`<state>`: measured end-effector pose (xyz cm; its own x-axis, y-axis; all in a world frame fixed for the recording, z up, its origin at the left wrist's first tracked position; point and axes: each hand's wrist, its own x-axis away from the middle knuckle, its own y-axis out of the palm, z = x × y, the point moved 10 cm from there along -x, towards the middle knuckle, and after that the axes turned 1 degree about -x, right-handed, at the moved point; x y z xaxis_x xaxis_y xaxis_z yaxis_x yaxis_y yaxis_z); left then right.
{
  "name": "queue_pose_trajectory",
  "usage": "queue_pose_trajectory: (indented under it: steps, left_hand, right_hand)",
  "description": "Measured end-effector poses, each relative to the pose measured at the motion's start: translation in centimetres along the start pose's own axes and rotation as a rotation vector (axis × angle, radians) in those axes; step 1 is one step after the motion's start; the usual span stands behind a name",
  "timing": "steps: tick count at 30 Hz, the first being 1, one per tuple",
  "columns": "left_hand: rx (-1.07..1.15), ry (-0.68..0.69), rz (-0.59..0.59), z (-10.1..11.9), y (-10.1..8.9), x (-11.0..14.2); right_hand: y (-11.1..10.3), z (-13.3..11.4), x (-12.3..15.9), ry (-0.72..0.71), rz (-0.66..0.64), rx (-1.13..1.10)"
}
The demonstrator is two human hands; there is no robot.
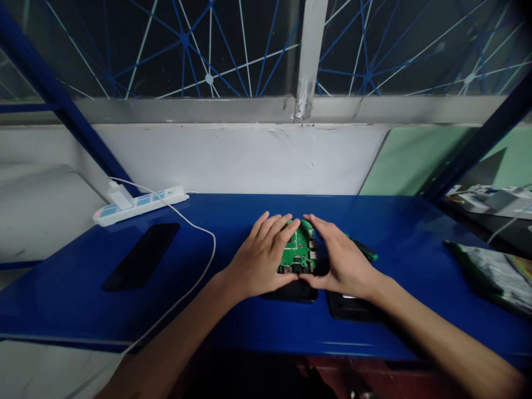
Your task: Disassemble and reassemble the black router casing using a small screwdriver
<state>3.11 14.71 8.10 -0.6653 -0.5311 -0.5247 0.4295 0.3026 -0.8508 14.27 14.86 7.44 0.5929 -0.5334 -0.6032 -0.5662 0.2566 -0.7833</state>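
Between my two hands is a green circuit board [297,250] with metal ports along its right side and near edge. My left hand [262,256] grips it from the left, fingers over the far side and thumb at the near edge. From the right, my right hand [341,257] holds the same board, its thumb meeting the left thumb at the front. Under the board lies a black case part [293,292], partly covered. Another black case piece [351,309] sits below my right wrist, and a green-and-black tool-like object [366,249] lies just beyond that hand.
A black phone-like slab [141,257] lies on the blue table [233,324] at left. Behind it is a white power strip [141,205] with a plug and a white cable [214,244] crossing the table. A shiny packet [494,274] lies at right.
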Motion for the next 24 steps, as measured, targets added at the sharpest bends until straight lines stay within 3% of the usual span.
queue_pose_trajectory:
  steps: [6,11,16,24]
  left_hand:
    - [0.096,-0.024,0.026,0.1,-0.7,-0.8]
    - [0.408,-0.071,0.06,-0.4,-0.9,-0.8]
    - [0.724,-0.061,0.067,-0.3,-0.7,-0.7]
    - [0.736,-0.095,0.119,-1.5,-0.5,-0.3]
  right_hand:
    - [-0.7,0.3,-0.2,0.054,0.014,-0.14]
    - [-0.3,0.6,-0.2,0.113,-0.062,-0.338]
    - [0.4,0.3,-0.3,0.128,-0.131,-0.367]
    - [0.0,1.4,-0.3,0.193,-0.071,-0.315]
